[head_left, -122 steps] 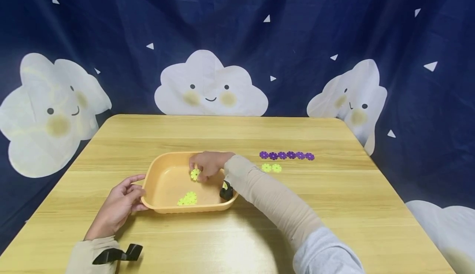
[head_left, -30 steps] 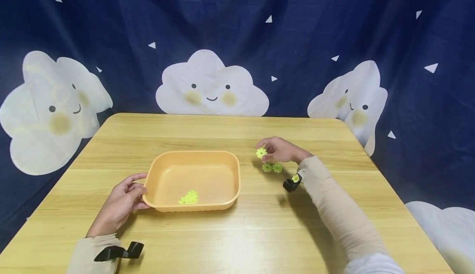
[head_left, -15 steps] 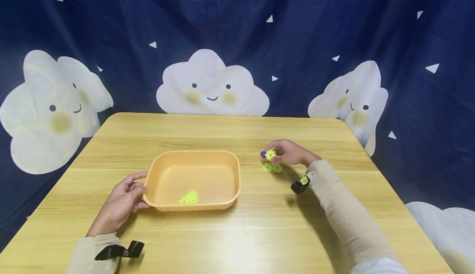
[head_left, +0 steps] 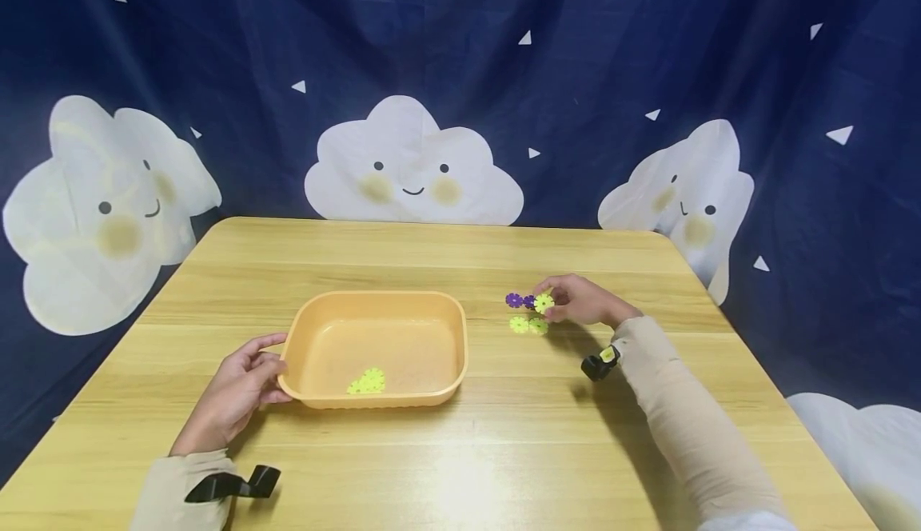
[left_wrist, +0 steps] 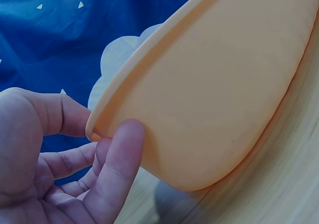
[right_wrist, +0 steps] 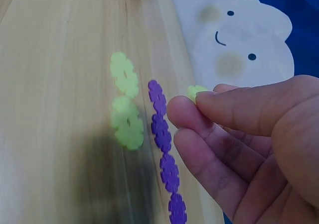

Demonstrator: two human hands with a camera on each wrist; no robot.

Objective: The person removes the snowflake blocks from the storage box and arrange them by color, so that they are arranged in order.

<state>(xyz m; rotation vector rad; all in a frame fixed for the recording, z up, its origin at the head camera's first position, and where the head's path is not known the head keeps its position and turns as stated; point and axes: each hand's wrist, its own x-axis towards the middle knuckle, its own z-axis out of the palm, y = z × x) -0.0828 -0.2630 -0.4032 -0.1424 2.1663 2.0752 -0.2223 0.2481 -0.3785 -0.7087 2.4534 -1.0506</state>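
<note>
My right hand [head_left: 586, 301] pinches a yellow snowflake building disc [head_left: 544, 304] between thumb and fingers, above the table. In the right wrist view only a small edge of that disc [right_wrist: 197, 90] shows past the fingertips. Below it lie two yellow discs [right_wrist: 127, 122], side by side, and a row of purple discs [right_wrist: 160, 132], which the hand partly covers in the head view. My left hand [head_left: 233, 391] grips the left end of an orange plastic basin [head_left: 374, 295], thumb on one side of its rim [left_wrist: 149, 47] and fingers on the other.
Several yellow discs [head_left: 368, 382] lie in a small heap in the basin, near its front wall. The wooden table [head_left: 460, 467] ends at a dark blue curtain [head_left: 460, 51] with white clouds. Black straps [head_left: 233, 485] sit on both wrists.
The right hand has taken a yellow disc from the basin across to the purple row, then moved rightward along it, uncovering its left end. The left hand has stayed on the basin.
</note>
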